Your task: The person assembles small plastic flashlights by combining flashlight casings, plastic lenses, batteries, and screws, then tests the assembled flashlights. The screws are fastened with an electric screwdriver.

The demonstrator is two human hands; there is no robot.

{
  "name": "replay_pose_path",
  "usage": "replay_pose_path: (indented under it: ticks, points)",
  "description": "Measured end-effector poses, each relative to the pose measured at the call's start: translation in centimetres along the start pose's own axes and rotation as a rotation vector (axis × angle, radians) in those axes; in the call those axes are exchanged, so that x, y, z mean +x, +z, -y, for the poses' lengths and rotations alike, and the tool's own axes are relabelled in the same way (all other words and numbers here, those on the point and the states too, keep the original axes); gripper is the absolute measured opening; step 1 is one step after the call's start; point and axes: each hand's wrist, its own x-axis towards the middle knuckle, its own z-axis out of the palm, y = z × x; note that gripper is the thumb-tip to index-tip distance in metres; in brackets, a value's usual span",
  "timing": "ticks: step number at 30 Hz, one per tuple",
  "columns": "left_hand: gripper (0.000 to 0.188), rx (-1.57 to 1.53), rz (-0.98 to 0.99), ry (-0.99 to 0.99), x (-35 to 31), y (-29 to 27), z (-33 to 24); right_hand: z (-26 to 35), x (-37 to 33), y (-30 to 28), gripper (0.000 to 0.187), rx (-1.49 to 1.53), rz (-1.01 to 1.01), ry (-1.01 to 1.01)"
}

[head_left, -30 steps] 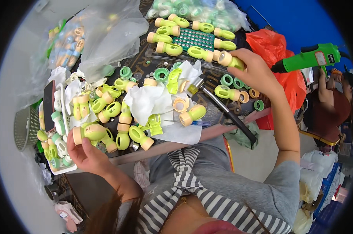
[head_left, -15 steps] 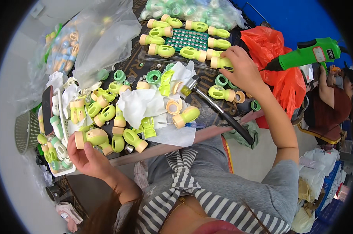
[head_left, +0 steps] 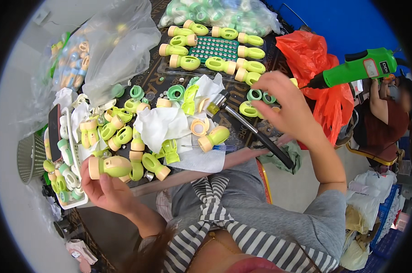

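My left hand (head_left: 109, 193) holds a toy flashlight (head_left: 115, 166), lime-green with a peach cap, at the table's front left edge. My right hand (head_left: 288, 111) hovers over the right side with fingers apart and nothing visible between them. Below it lies another lime toy (head_left: 249, 109), partly covered by the fingers, and beside that are green rings (head_left: 254, 94). Several more such toys surround a green tray (head_left: 215, 49) of small round metal pieces; the nearest one (head_left: 247, 76) lies just beyond my right fingertips. A loose pile of them (head_left: 122, 136) sits next to my left hand.
A black-handled hammer (head_left: 263, 135) and a blue-handled screwdriver (head_left: 219, 147) lie mid-table near white cloths (head_left: 162, 125). A green power screwdriver (head_left: 358, 68) hangs over a red bag (head_left: 306, 50). At left stand a white basket (head_left: 78, 200) and clear bags (head_left: 122, 50). Another person (head_left: 383, 118) sits far right.
My right hand has let go of a toy beside the green tray and drawn back toward me, its fingers spreading. My left hand still holds its toy, now turned slightly.
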Motion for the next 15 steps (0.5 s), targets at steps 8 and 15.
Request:
replay_pose_path:
  ticks: [8,15]
  points:
    - [0.033,-0.237,0.288,-0.150,-2.6,4.4,-3.2,6.5,-4.4,1.5,0.023,0.477,0.007,-0.049]
    - [0.032,-0.254,0.491,-0.219,-4.1,6.8,-3.3,7.6,-4.1,5.8,0.023,0.830,-0.191,0.122]
